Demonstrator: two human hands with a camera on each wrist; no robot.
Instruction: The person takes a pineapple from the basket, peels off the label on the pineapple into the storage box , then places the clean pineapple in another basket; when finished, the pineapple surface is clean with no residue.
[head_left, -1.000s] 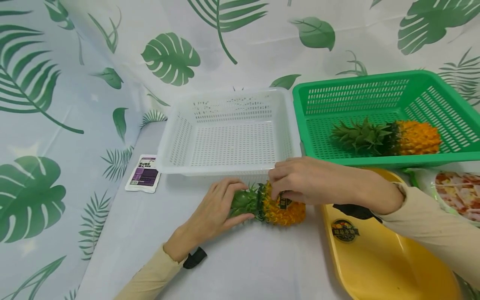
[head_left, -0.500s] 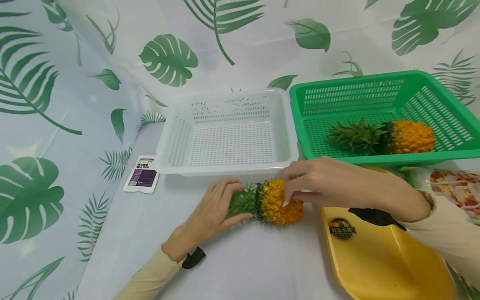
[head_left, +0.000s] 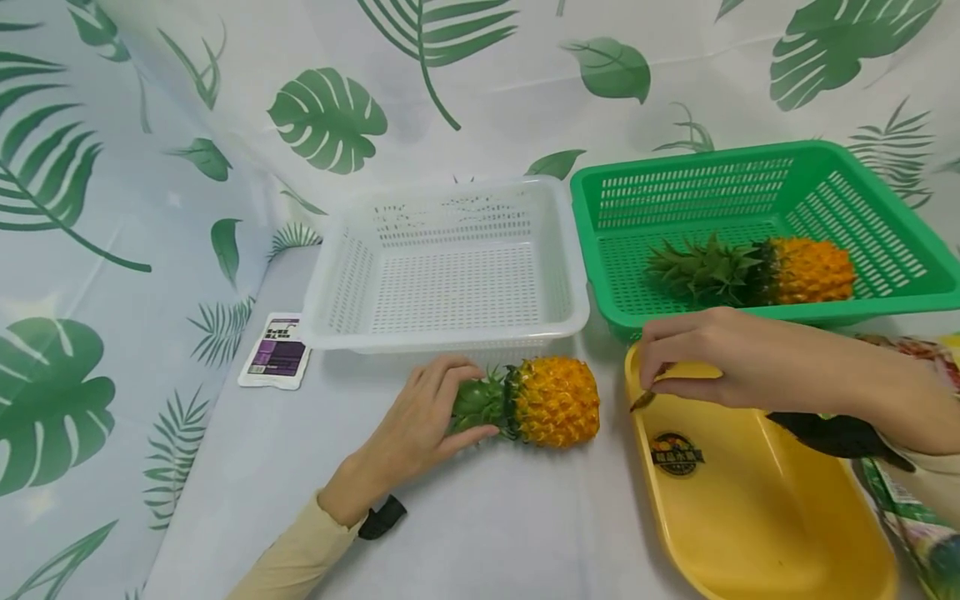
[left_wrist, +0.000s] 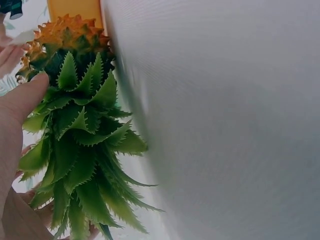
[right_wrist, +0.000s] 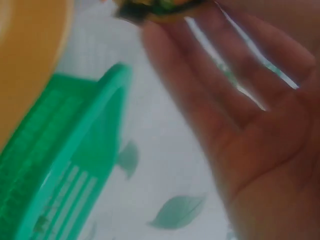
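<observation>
A small orange pineapple lies on the white tabletop, its green crown pointing left. My left hand holds it by the crown, the thumb on the near side and the fingers on the far side. In the left wrist view the spiky leaves fill the space beside my thumb. My right hand is over the far left end of a yellow tray, pinching a small dark label. In the right wrist view the label shows black, yellow and green at my fingertips.
A white basket stands behind the pineapple. To its right a green basket holds another pineapple. A purple and white packet lies at left. Printed bags lie beside the tray, which bears a round dark label.
My right hand has peeled the dark label off the pineapple and carried it right, over the tray's edge. My left hand keeps its hold on the crown.
</observation>
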